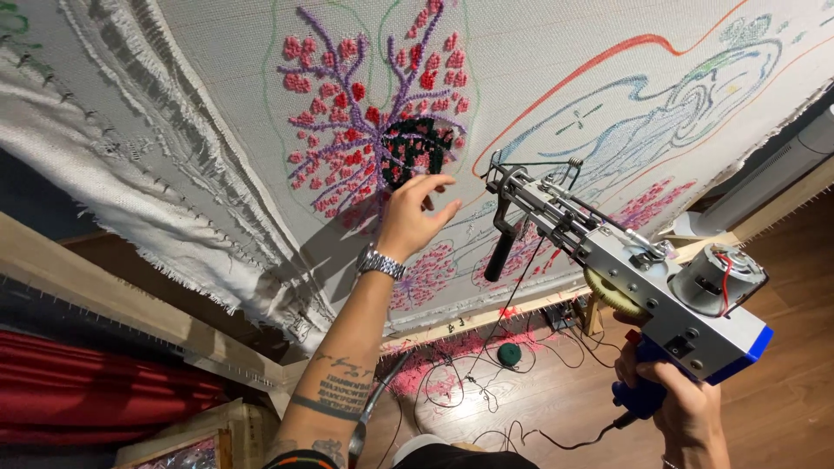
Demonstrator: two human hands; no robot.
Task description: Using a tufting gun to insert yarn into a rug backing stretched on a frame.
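My left hand point(415, 214), with a metal watch on the wrist, reaches up to the white tufting cloth point(556, 52) and its fingertips touch the dark green tufted patch point(417, 148) among pink and purple yarn branches. Nothing is held in it and its fingers are spread. My right hand point(671, 401) grips the blue handle of a grey tufting gun point(625, 260). The gun's needle end points up at the cloth, a little to the right of my left hand. A black front grip hangs under the gun.
The cloth is stretched on a wooden frame point(104, 300) with tack strips. Coloured outlines are drawn on it at the right. On the wooden floor point(782, 347) lie a green yarn ball point(509, 353), loose pink yarn and a black cable. Red fabric sits lower left.
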